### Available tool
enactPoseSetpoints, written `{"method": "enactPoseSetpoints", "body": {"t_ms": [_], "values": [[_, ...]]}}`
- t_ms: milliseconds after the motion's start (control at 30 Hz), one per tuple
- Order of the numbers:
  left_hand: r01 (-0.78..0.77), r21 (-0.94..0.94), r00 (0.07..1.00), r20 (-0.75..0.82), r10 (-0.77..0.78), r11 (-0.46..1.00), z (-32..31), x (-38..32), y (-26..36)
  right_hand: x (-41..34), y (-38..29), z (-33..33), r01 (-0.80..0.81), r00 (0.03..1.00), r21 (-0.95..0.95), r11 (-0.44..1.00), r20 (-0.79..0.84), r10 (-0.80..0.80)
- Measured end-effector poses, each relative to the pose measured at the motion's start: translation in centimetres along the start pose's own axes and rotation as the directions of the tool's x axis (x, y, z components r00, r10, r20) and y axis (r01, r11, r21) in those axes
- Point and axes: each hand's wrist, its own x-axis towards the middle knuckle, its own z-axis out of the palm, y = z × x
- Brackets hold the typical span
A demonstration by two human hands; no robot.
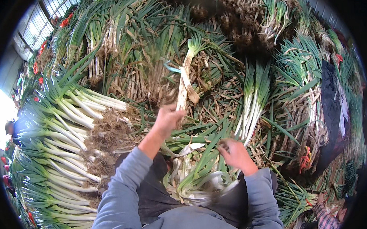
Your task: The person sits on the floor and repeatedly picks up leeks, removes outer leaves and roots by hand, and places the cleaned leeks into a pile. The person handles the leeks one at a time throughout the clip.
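My left hand (168, 119) grips the root end of a large green onion (182, 84) and holds it upright in front of me. Brown, soiled skin covers its shank, a loose dry strip hangs off one side, and a thin bluish strip sticks out to the left. Lower and to the right is my right hand (235, 155), its fingers curled; whether they pinch anything is unclear. Peeled leaves and pale skins (201, 177) lie heaped between my legs, just below both hands. Several clean white onions (252, 103) lie beyond my right hand.
At left, a long row of clean onions (70, 167) lies with matted roots (107, 141) towards me. Unpeeled bundles (130, 68) pile up ahead. Dark cloth (328, 109) drapes over bundles at right. Another person's hand (320, 198) touches a tied bundle (298, 198) at lower right.
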Motion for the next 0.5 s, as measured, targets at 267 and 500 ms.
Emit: {"method": "enactPoseSetpoints", "body": {"t_ms": [267,500], "values": [[-0.159,0.177,0.976,0.179,0.127,0.971,4.7,-14.7,-4.7,3.2,1.1,-2.2,-0.290,0.917,0.645,0.707,-0.023,0.398],[-0.462,0.463,0.880,0.350,0.323,0.756,6.5,-20.9,-8.2,5.8,3.9,-4.7,-0.194,0.863,0.831,0.521,-0.108,0.494]]}}
